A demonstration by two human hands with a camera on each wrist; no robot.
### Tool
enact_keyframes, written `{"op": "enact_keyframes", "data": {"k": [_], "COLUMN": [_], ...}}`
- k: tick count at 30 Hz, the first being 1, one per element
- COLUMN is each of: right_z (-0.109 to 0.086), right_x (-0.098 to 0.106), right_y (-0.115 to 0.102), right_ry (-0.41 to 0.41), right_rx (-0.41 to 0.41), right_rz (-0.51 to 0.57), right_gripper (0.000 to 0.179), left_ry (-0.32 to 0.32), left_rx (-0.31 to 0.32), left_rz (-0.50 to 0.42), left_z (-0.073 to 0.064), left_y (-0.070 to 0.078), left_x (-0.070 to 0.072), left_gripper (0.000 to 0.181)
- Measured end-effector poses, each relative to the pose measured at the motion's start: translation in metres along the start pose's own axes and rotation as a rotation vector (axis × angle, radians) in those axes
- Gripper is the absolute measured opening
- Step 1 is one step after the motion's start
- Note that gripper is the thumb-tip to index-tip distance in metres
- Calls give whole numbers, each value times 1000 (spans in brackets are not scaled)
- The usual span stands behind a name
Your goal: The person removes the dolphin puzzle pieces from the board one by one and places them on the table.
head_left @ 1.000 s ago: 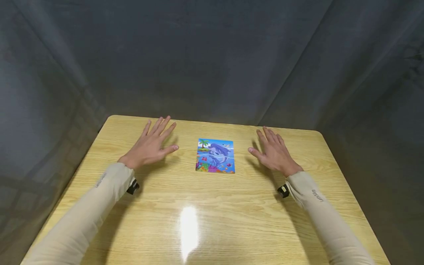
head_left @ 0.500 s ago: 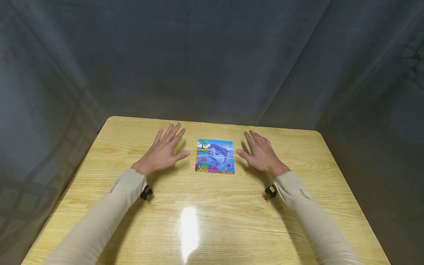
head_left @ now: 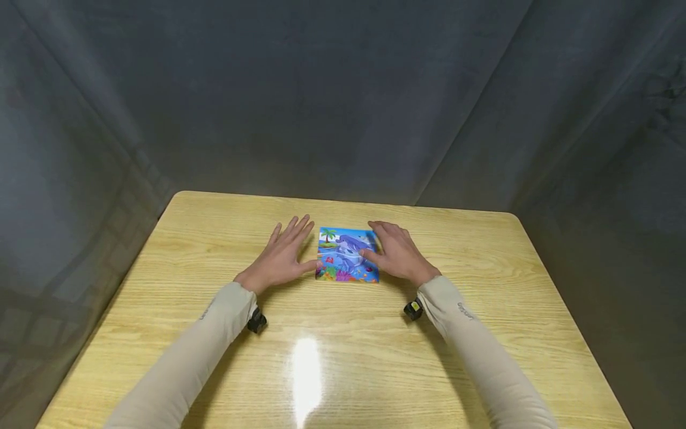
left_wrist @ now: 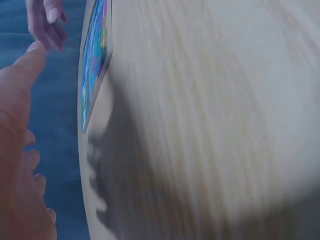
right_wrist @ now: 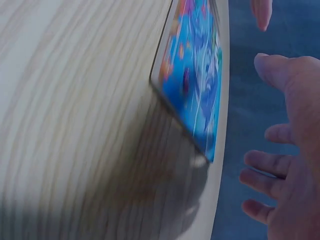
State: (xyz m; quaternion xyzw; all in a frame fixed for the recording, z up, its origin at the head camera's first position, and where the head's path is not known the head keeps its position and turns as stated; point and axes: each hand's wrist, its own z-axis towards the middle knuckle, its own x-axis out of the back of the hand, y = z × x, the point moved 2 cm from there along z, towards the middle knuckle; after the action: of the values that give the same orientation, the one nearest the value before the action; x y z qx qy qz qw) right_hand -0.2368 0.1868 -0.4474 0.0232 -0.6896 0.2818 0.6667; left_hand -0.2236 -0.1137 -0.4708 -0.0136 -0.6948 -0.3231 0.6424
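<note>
A square, thin dolphin picture board lies flat on the wooden table, with a palm tree and bright coral printed on it. My left hand hovers by its left edge, fingers spread, thumb tip overlapping the edge in the head view. Over its right edge hangs my right hand, covering the upper right corner from the head view. Both wrist views show a gap between the hands and the board, whose side has visible thickness. In the right wrist view the right hand's fingers are apart and hold nothing.
The light wooden table has rounded far corners and a bright glare spot near its front. Dark grey curtains hang behind it and along both sides. A small black camera sits under the right wrist.
Both hands have moved inward from the sides towards the board, the right one now over its edge. The board has stayed in place.
</note>
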Motion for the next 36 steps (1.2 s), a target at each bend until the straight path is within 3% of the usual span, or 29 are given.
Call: {"op": "enact_keyframes", "data": {"k": [10,16,26,36], "right_z": [20,32,45,53], "right_x": [-14,-21,-29,-28], "right_y": [-21,-31,-37,-42], "right_ry": [-37,-64,-120,-165], "right_rx": [16,40,15,12], "right_rz": [15,14,-23,-58], "right_gripper": [73,63,59,55], "left_ry": [-47,-69,-126,-123], "left_rx": [35,19,27,3], "left_rz": [-95,-128,-113,-22], "left_z": [2,5,6,6], "left_y": [4,10,12,15], "left_x": [-15,-20,-25,-23], "left_gripper": [98,92,83,74]}}
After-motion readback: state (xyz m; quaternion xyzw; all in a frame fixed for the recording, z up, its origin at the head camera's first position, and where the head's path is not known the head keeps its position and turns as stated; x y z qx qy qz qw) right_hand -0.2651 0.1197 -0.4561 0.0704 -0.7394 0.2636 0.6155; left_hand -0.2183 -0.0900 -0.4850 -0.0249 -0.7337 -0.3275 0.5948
